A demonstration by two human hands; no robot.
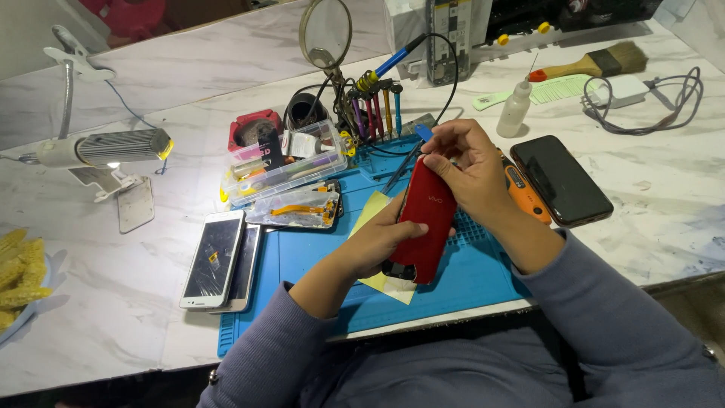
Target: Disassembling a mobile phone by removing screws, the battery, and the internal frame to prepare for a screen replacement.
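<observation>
Red phone [424,219] is being clamped by left hand [375,243] and right hand [470,168] at frame centre, possibly slipping onto the blue mat [302,261] if loosened.

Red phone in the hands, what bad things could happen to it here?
The red phone is held up off the blue mat by the left hand from below and the right hand at its top edge. If a grip slips, it might drop onto the mat. The right hand also works close to the soldering iron cable and the orange tool, so it could perhaps snag or knock one.
</observation>
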